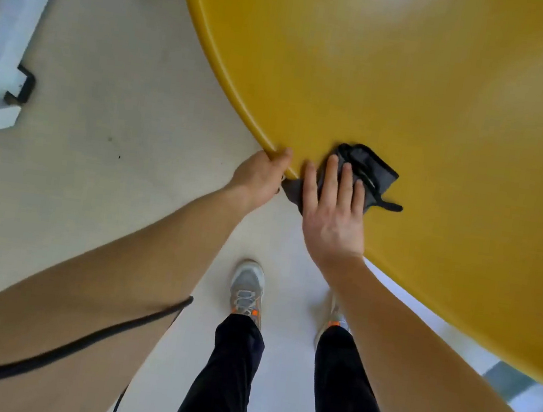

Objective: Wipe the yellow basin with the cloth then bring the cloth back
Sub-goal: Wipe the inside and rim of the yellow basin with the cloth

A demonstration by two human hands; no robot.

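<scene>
Fingers [331, 179] flat on cloth [373, 169] at basin [417, 86] edge.

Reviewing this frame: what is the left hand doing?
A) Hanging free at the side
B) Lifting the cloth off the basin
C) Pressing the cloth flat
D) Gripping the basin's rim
D: the left hand has its grip curled over the rim of the yellow basin, beside the right hand, which presses flat-fingered on the grey cloth.
</scene>
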